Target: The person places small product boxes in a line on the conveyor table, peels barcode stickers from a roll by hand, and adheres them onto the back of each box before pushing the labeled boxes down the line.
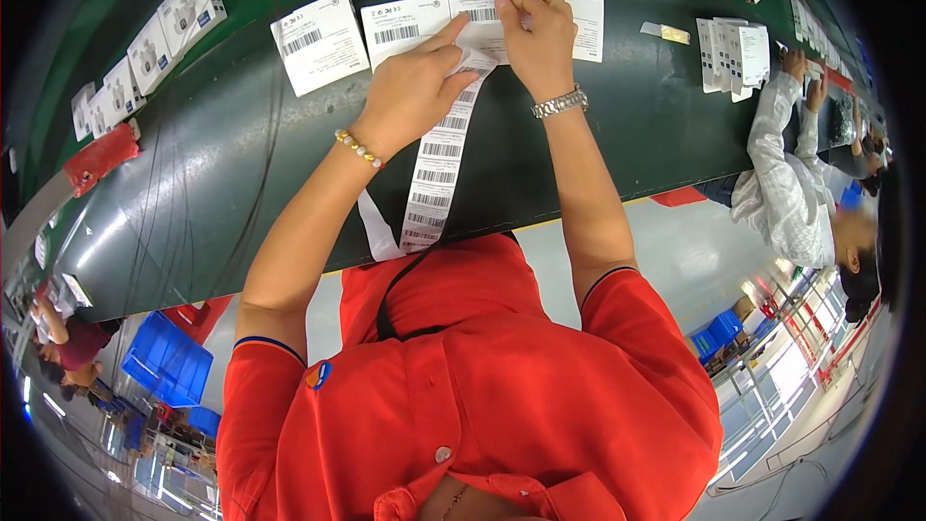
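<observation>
A long strip of barcode labels (434, 174) hangs from the dark conveyor belt (222, 183) down toward my red shirt. My left hand (410, 92), with a bead bracelet, grips the strip's upper end, and its forefinger points at a flat white box (479, 37). My right hand (535, 34), with a metal watch at the wrist, pinches a label at the top edge of that same box. Three more white boxes lie in the row: one (318, 39) at the far left, one (403, 27) beside it, and one (586, 17) to the right of my right hand.
Several white boxes (164, 34) lie on the belt's far left above a red object (101, 159). A stack of white boxes (733, 53) sits at the right, where a co-worker's white sleeve (776, 150) reaches. Blue crates (169, 362) stand below the belt.
</observation>
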A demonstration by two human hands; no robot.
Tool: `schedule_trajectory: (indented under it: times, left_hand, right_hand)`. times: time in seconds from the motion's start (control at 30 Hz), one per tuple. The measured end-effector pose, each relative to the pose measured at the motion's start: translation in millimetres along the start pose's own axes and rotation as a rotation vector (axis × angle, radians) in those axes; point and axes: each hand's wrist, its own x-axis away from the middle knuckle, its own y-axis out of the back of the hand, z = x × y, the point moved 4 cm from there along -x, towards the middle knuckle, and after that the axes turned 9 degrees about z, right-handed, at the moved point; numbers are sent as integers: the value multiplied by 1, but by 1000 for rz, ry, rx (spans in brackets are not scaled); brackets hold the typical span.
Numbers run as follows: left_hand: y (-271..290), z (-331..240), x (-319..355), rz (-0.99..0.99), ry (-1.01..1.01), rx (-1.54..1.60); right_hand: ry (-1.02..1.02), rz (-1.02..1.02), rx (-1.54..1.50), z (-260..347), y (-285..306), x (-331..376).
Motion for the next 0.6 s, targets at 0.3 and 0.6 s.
schedule_trajectory:
  times: [0.3,0.6]
  left_hand:
    - [11,5,-9,-18,198,331]
    - [-2,-4,-25,118,181,694]
  right_hand:
    - [-39,47,-69,2,27,14]
    - [-346,383,-859,-1,18,52]
